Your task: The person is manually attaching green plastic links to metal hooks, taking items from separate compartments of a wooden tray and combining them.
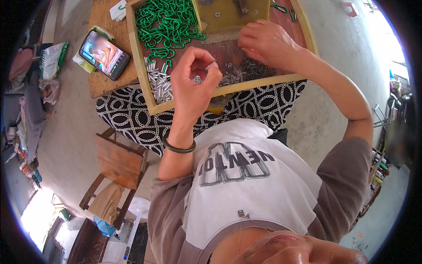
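Observation:
My left hand [193, 81] is raised over the near side of a wooden-rimmed tray [147, 90]. Its thumb and forefinger meet in a pinch; whatever lies between the tips is too small to make out. Farther right, my right hand [269, 44] is over the tray by a yellowish plate [220, 24], its fingers bent and pressed together, the tips partly hidden. Green carabiner hooks [165, 20] fill the far left compartment. Short silver rods [159, 83] lie in the near left corner. Small silvery pieces [233, 75] and dark thin pins [259, 69] form piles between my hands.
Left of the tray, a phone [104, 53] with a lit screen rests on a wooden table [99, 86]. Two green carabiners [288, 12] are at the tray's far right. The tray's near edge is above my patterned-cloth lap [259, 103]. A wooden chair [118, 160] stands at left.

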Demonstrator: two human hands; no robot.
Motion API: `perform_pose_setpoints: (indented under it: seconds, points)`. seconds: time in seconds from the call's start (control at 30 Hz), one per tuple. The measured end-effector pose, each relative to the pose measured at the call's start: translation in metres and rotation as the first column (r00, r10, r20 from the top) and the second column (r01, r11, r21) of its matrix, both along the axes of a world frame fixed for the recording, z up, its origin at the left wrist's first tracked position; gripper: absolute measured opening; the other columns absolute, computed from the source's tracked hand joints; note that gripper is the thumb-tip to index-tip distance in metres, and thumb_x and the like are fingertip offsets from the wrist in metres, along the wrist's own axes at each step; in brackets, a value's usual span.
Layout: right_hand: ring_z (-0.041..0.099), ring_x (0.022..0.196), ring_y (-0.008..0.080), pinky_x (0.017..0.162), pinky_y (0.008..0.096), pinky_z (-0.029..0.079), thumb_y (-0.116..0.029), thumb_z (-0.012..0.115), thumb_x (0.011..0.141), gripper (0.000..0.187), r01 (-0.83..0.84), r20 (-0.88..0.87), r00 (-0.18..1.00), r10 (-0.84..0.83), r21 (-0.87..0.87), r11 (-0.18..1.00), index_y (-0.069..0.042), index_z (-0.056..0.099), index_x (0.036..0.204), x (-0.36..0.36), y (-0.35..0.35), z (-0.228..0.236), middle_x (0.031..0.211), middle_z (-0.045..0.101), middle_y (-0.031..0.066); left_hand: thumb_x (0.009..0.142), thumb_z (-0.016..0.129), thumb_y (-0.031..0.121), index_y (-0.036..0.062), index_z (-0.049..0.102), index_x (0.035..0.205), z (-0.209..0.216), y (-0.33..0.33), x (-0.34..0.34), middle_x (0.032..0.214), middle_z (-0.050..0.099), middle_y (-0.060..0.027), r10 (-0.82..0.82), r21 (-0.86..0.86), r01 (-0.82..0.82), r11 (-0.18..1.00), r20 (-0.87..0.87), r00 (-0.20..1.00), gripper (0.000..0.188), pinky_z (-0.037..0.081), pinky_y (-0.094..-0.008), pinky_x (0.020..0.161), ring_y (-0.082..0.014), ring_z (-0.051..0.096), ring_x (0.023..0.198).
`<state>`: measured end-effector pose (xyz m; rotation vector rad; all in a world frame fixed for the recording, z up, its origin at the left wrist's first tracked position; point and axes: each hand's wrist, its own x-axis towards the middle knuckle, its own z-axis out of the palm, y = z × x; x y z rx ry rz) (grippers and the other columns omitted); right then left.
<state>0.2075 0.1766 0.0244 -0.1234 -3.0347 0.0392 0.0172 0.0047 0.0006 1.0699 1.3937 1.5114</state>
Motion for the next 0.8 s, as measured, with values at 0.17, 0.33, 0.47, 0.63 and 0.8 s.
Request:
perform_pose_setpoints:
  seconds: [0.17, 0.33, 0.47, 0.63, 0.8]
  points:
    - [0.064, 0.087, 0.0309, 0.076, 0.0420, 0.051, -0.018, 0.074, 0.089, 0.015, 0.223, -0.002, 0.972, -0.234, -0.292, 0.930, -0.006, 0.066, 0.092, 0.009, -0.002, 0.002, 0.090, 0.062, 0.0097, 0.094, 0.065, -0.004, 0.0006, 0.061, 0.102, -0.002, -0.001, -0.002, 0.093, 0.061, -0.0010, -0.005, -0.016, 0.006, 1.000, 0.012, 1.000, 0.010, 0.053, -0.0231, 0.073, -0.0087, 0.064, 0.081]
    - [0.069, 0.088, 0.0349, 0.075, 0.0477, 0.053, -0.027, 0.073, 0.090, 0.020, 0.445, 0.250, 0.893, -0.375, -0.353, 0.823, -0.008, 0.068, 0.091, 0.002, -0.007, 0.008, 0.086, 0.071, 0.0107, 0.094, 0.065, -0.003, 0.0009, 0.060, 0.103, -0.003, 0.000, -0.001, 0.093, 0.060, -0.0009, -0.013, -0.004, 0.013, 1.000, 0.024, 1.000, 0.011, 0.053, -0.0238, 0.074, -0.0091, 0.064, 0.081]
    - [0.070, 0.087, 0.0357, 0.074, 0.0488, 0.054, -0.031, 0.073, 0.091, 0.022, 0.532, 0.322, 0.841, -0.435, -0.341, 0.775, -0.009, 0.070, 0.092, -0.007, -0.009, 0.011, 0.084, 0.072, 0.0123, 0.094, 0.066, -0.003, 0.0011, 0.060, 0.103, -0.002, 0.000, -0.002, 0.093, 0.060, -0.0009, -0.012, -0.011, 0.012, 1.000, 0.035, 0.999, 0.011, 0.053, -0.0242, 0.074, -0.0091, 0.064, 0.081]
    - [0.071, 0.087, 0.0371, 0.074, 0.0500, 0.054, -0.033, 0.072, 0.091, 0.022, 0.610, 0.297, 0.791, -0.535, -0.323, 0.723, -0.011, 0.071, 0.095, -0.011, -0.011, 0.006, 0.086, 0.073, 0.0138, 0.095, 0.066, -0.003, 0.0014, 0.060, 0.103, 0.000, -0.001, -0.002, 0.093, 0.061, -0.0003, -0.006, -0.012, 0.006, 1.000, 0.006, 1.000, 0.010, 0.054, -0.0243, 0.074, -0.0088, 0.064, 0.080]
    - [0.071, 0.087, 0.0379, 0.075, 0.0510, 0.055, -0.031, 0.071, 0.090, 0.021, 0.463, 0.138, 0.886, -0.443, -0.323, 0.826, -0.011, 0.071, 0.096, 0.001, -0.016, 0.006, 0.087, 0.073, 0.0147, 0.095, 0.065, -0.003, 0.0016, 0.061, 0.102, -0.003, -0.001, -0.003, 0.092, 0.061, -0.0002, -0.001, -0.009, 0.001, 1.000, 0.020, 1.000, 0.010, 0.054, -0.0240, 0.074, -0.0082, 0.064, 0.080]
